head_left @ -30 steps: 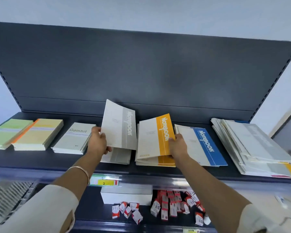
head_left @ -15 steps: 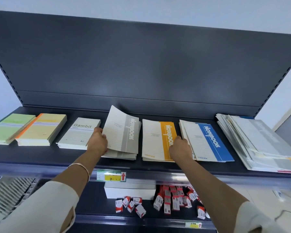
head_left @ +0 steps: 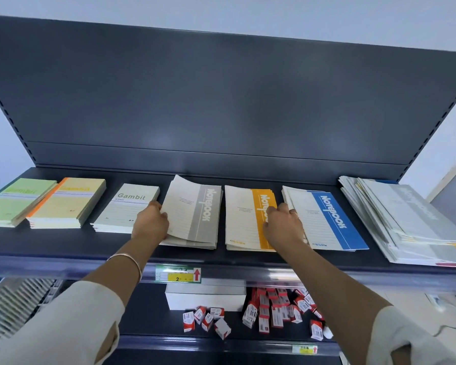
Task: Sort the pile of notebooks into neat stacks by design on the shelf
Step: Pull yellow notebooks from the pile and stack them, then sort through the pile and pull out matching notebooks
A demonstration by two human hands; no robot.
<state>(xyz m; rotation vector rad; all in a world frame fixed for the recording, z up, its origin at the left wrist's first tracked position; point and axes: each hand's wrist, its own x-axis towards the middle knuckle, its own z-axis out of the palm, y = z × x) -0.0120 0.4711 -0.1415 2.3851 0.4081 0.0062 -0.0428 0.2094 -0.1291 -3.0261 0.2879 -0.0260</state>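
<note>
Well left of the orange stack (head_left: 244,219) lie the green (head_left: 16,201), yellow (head_left: 66,204) and Gambit stacks (head_left: 127,206). Just left of it, the left hand (head_left: 150,222) pinches a bowed grey notebook (head_left: 192,212) by its left edge. The right hand (head_left: 283,225) rests on its right edge, fingers bent, and I cannot tell whether it grips. Right of it lie the blue stack (head_left: 324,219) and the pile (head_left: 406,222).

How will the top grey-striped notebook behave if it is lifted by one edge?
Probably floppy: the grey-striped notebook bows upward where the left hand grips its edge. It looks thin, so it is likely light for its size. Its smooth-looking cover might slide over the grey stack beneath if pushed.
</note>
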